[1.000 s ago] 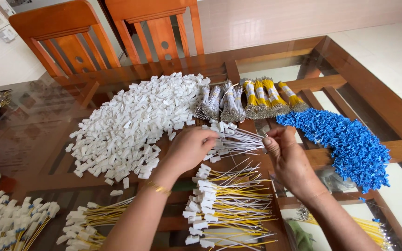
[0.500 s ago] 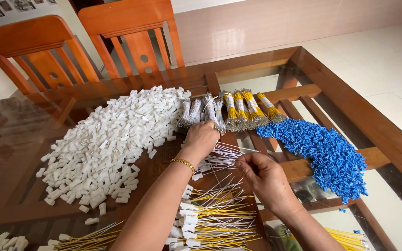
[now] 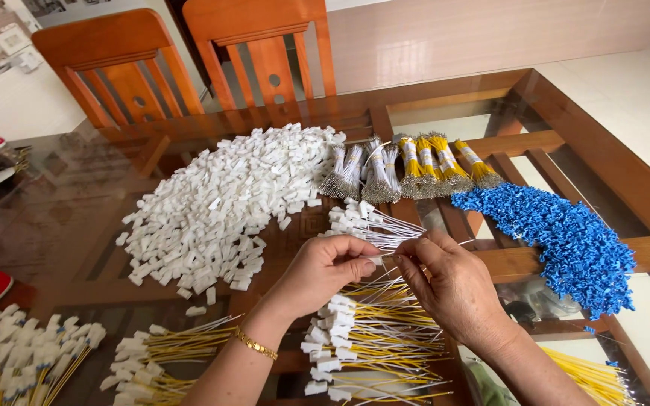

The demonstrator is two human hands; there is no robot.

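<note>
My left hand (image 3: pixel 325 268) pinches a small white plastic connector (image 3: pixel 375 259) between thumb and forefinger. My right hand (image 3: pixel 449 284) meets it from the right, its fingertips pinching a thin white wire (image 3: pixel 404 252) at the connector's end. Both hands hover over a loose pile of yellow wires fitted with white connectors (image 3: pixel 366 346). Just beyond my fingers lies a small fan of white wires with white connectors (image 3: pixel 366 222). A big heap of loose white connectors (image 3: pixel 223 203) spreads out to the left.
A heap of blue connectors (image 3: pixel 566 237) lies at the right. Bundles of white wires (image 3: pixel 362 169) and yellow wires (image 3: pixel 441 162) lie at the back. More finished yellow wires (image 3: pixel 28 357) sit at lower left. Two orange wooden chairs (image 3: pixel 182 60) stand behind the glass table (image 3: pixel 54 218).
My left hand drew back from the white heap towards me with a connector. My right hand rose to meet it with a wire. The view shifted a little to the right.
</note>
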